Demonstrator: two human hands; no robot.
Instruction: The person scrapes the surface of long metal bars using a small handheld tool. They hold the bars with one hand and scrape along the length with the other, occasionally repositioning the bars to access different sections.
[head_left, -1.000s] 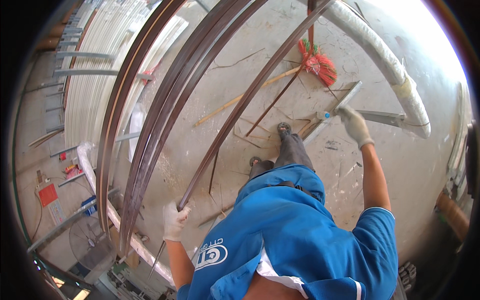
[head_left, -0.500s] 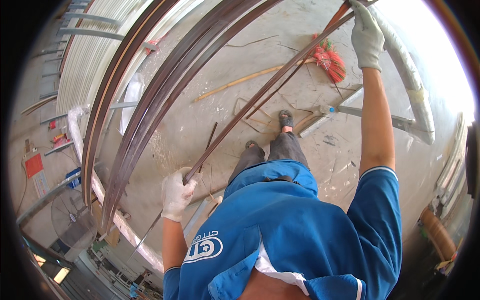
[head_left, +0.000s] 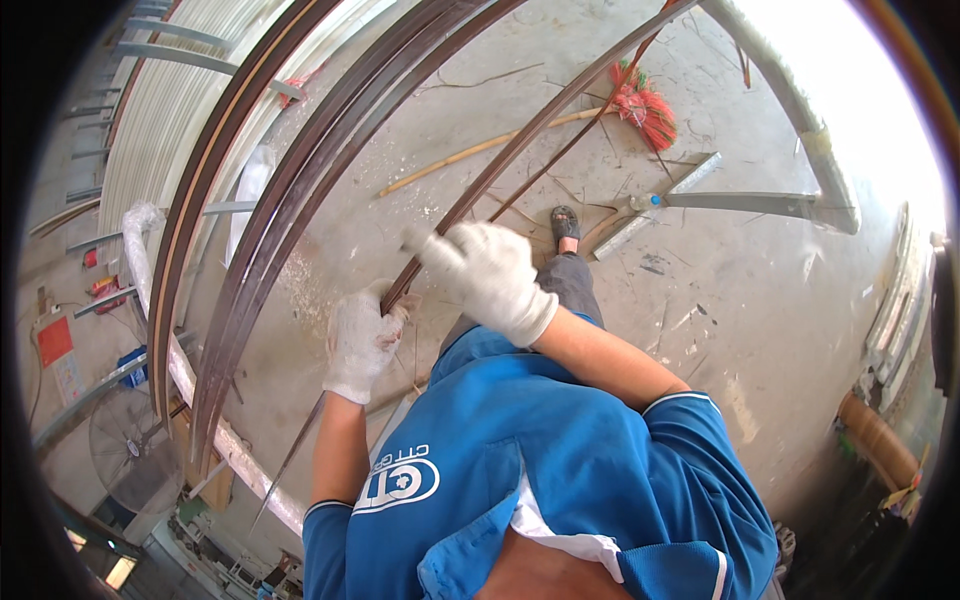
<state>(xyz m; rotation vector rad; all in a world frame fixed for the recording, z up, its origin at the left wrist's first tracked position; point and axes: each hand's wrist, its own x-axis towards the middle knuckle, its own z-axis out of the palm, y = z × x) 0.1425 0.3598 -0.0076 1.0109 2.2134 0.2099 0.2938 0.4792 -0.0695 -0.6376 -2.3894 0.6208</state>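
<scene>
The long, thin, dark brown metal strip (head_left: pixel 520 150) is running diagonally from lower left up to upper right above the concrete floor (head_left: pixel 700 300). The left white-gloved hand (head_left: pixel 362 340) is wrapping its fingers shut around it; the right white-gloved hand (head_left: pixel 490 275) is closing on it just above, further along the same axis.

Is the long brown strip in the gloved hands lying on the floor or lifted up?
Lifted up. The left hand grips the brown strip and the right hand is on it, above the concrete floor.
</scene>
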